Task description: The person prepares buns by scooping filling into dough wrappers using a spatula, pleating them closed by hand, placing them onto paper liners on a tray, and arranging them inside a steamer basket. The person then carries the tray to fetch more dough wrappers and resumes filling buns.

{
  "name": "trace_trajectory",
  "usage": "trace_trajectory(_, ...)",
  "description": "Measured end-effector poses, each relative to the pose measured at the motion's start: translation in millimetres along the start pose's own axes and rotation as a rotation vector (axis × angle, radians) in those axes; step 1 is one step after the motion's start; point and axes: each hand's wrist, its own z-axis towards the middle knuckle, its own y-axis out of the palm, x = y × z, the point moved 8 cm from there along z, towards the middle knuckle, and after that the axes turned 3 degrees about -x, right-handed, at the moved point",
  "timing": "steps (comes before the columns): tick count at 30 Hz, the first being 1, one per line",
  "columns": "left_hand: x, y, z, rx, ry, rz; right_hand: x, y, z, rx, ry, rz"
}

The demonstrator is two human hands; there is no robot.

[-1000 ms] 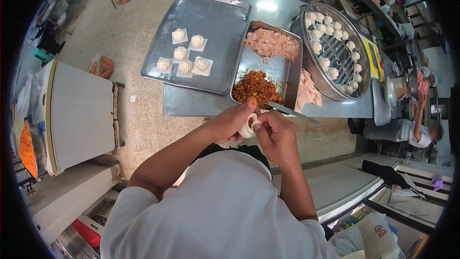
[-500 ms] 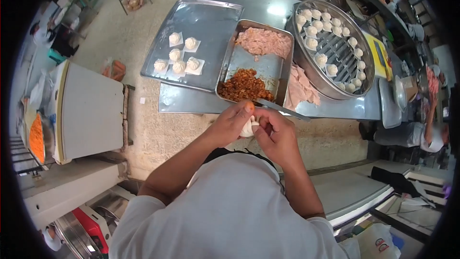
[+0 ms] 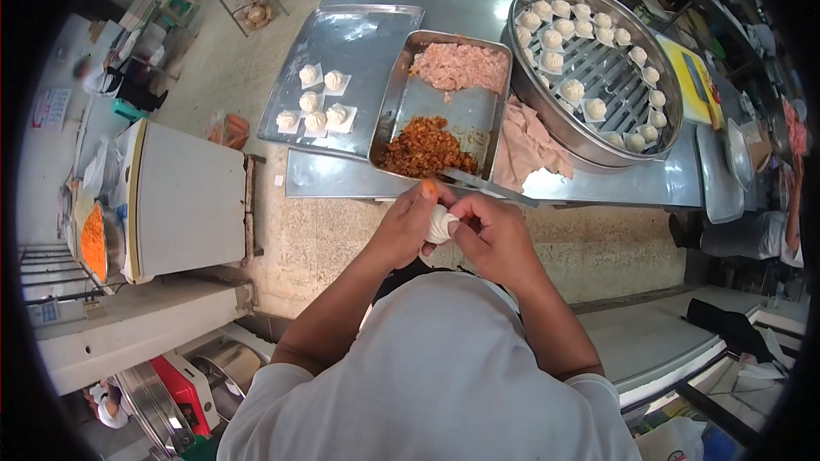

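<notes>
A pleated white bun (image 3: 442,225) is held between my two hands, just in front of the table edge. My left hand (image 3: 407,224) cups it from the left, an orange smear on the thumb. With bent fingers, my right hand (image 3: 490,230) pinches the dough at the bun's right side. Beyond them stands a metal pan (image 3: 446,116) with pale pink minced meat (image 3: 461,67) at its far end and reddish-brown chopped filling (image 3: 429,148) at its near end. A flat metal spatula (image 3: 491,188) rests across the pan's near rim.
Several buns on paper squares sit on a flat metal tray (image 3: 342,41) at left. More buns line a round steamer (image 3: 589,150) at right. A pinkish cloth (image 3: 531,149) lies between pan and steamer. A yellow board (image 3: 688,77) holds a knife. Other people are around the room.
The bun now shows more of its pleated side between my hands, and my fingers have shifted around it. The view has swung slightly, moving the table contents in frame.
</notes>
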Motion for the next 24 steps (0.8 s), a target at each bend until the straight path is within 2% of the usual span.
trace_trajectory(3,14.8,-3.1,-1.2,-0.025,0.079,0.157,-9.5,-0.9,2.5,0.006,-0.023,-0.044)
trace_trajectory(6,9.0,-19.5,5.6,-0.037,-0.029,-0.014,-25.0,7.6,12.2,0.044,-0.027,0.118)
trace_trajectory(10,21.2,-42.6,12.3,-0.111,0.045,0.066,-23.0,22.4,30.5,0.084,-0.077,-0.023)
trace_trajectory(12,56.9,-50.1,1.0,-0.043,0.445,0.284,-26.1,28.0,38.6,0.120,-0.048,-0.113)
trace_trajectory(16,69.2,-86.3,-4.1,-0.089,0.552,0.288,-53.6,54.7,53.4,0.156,-0.140,-0.174)
trace_trajectory(18,49.3,-101.2,1.4,-0.251,0.164,0.082,-57.0,71.9,63.8,0.111,-0.099,-0.146)
trace_trajectory(19,45.9,-107.9,1.1,-0.256,0.165,0.079,-58.7,79.0,67.2,0.113,-0.096,-0.151)
trace_trajectory(21,29.0,-115.3,6.3,-0.272,0.023,-0.169,-59.8,90.7,74.2,0.105,-0.061,-0.254)
trace_trajectory(24,26.4,-123.6,0.3,-0.303,0.016,-0.324,-69.7,107.7,75.9,0.143,-0.111,-0.266)
